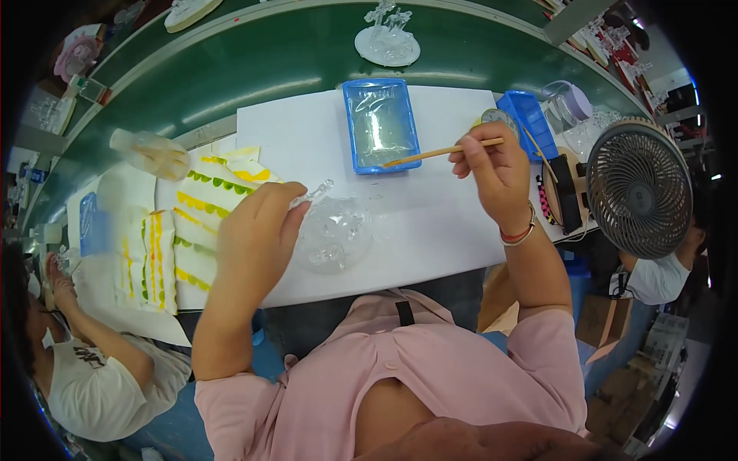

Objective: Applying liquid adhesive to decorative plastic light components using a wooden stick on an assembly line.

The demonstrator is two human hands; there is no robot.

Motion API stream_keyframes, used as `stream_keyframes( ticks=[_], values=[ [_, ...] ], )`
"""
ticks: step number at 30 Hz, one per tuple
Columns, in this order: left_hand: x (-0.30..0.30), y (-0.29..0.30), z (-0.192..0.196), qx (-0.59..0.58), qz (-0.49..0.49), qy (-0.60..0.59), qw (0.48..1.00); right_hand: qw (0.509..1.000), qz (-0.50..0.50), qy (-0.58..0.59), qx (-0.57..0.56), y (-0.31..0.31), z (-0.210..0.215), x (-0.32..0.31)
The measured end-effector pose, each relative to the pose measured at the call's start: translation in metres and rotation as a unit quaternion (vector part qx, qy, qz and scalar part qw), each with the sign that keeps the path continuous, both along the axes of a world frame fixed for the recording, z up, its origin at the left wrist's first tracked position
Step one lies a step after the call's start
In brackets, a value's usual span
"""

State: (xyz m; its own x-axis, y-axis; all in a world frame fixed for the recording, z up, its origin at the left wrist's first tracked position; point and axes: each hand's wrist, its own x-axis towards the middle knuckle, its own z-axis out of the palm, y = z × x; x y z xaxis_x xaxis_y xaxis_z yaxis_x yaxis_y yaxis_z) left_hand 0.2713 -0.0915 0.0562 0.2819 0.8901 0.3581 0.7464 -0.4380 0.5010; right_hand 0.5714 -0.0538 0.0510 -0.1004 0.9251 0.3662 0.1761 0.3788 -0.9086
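Note:
My left hand [265, 223] pinches a small clear figurine piece [315, 192] between thumb and fingertips, above the left middle of the white table sheet. Just below it lies a round clear base [334, 244] with several clear bits on it. My right hand [492, 165] grips a thin wooden stick [446, 154] like a pen. The stick's far tip is at the near rim of a blue rectangular tray [417, 131], which holds a clear, shiny liquid or gel; whether the tip touches it I cannot tell.
Folded cloths with yellow and green trim [207, 192] lie at the left beside a plastic bottle [150, 154]. To the right stand a blue bin [530, 123], a lilac-lidded jar [573, 100] and a black fan [639, 188]. A clear ornament [387, 46] sits on the green ledge. A co-worker [100, 369] works at left.

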Motion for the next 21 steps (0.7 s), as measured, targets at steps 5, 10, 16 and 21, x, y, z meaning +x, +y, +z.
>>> stream_keyframes(
  ticks=[5, 10, 16, 21],
  values=[
    [0.004, 0.0, -0.018, 0.069, 0.024, -0.073, 0.995, 0.997, 0.018, -0.063, 0.036, 0.011, -0.002, -0.006],
    [-0.005, -0.013, -0.039, -0.024, 0.051, -0.125, 0.991, 0.997, 0.004, -0.062, 0.033, 0.014, 0.004, -0.004],
    [0.004, -0.01, -0.052, 0.021, 0.064, -0.131, 0.989, 0.972, 0.036, -0.204, 0.111, 0.019, 0.0, -0.006],
    [0.006, -0.005, -0.056, 0.026, 0.063, -0.144, 0.987, 0.962, 0.067, -0.248, 0.094, 0.025, -0.004, -0.017]
  ],
)
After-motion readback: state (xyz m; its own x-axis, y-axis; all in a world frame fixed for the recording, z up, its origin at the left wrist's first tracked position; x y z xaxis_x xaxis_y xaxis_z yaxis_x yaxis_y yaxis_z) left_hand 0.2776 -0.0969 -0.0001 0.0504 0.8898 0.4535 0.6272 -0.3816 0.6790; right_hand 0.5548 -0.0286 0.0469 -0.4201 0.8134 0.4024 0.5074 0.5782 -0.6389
